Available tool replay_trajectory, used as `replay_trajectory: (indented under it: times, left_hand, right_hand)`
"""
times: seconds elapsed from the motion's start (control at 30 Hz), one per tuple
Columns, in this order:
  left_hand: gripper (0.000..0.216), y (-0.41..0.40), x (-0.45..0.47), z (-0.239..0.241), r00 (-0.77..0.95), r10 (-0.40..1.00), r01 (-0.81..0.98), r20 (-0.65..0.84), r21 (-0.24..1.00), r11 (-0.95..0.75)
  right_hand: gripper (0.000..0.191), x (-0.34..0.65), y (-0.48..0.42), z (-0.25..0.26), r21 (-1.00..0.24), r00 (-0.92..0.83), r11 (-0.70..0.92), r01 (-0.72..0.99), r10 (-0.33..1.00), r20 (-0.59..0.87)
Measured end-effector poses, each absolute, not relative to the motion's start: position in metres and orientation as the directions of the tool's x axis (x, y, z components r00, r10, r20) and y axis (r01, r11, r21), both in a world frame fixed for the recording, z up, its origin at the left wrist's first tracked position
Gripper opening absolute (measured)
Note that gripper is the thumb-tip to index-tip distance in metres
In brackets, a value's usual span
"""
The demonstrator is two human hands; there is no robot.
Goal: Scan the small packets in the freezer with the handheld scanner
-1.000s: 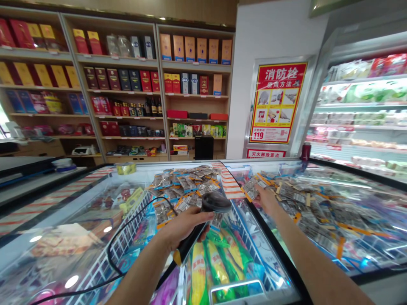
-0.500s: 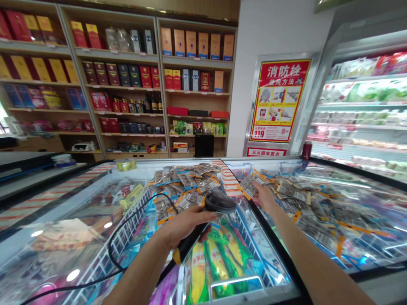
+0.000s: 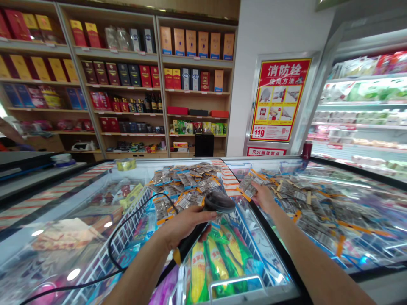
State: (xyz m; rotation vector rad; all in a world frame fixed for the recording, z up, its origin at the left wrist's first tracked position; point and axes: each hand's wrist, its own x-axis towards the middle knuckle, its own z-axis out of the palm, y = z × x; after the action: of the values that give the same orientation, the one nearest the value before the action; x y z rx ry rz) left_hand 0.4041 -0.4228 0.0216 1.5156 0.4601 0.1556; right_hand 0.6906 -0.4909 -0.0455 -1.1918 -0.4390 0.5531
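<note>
In the head view, read as a clock face, both your hands are occupied and stand apart. At six o'clock your left hand (image 3: 184,225) is wrapped around the handle of a black barcode scanner (image 3: 219,201), thumb laid along the top, likely so the scanner's head pokes out free of your fingers. The cable (image 3: 110,248) loops off toward eight o'clock, which seems to keep it away from your other arm. At four o'clock your right hand (image 3: 264,199) pinches an orange-edged clear packet (image 3: 247,186) by the edge nearest your palm, apparently to leave most of its printed face uncovered; whether it touches the freezer below, I cannot tell. A heap of similar packets (image 3: 187,182) lies toward seven o'clock, beyond the bagged corn cobs (image 3: 219,264) at six; a second heap (image 3: 305,207) spreads past your right wrist, also around four.
</note>
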Motion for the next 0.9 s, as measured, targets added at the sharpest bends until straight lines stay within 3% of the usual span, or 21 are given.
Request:
replay_trajectory:
  times: [0.9]
  left_hand:
    - [0.032, -0.4227, 0.409, 0.0181, 0.881, 0.415, 0.213, -0.226, 0.974, 0.079]
  right_hand:
    - [0.025, 0.6875, -0.4913, -0.0434, -0.95, 0.766, 0.277, -0.145, 0.639, 0.069]
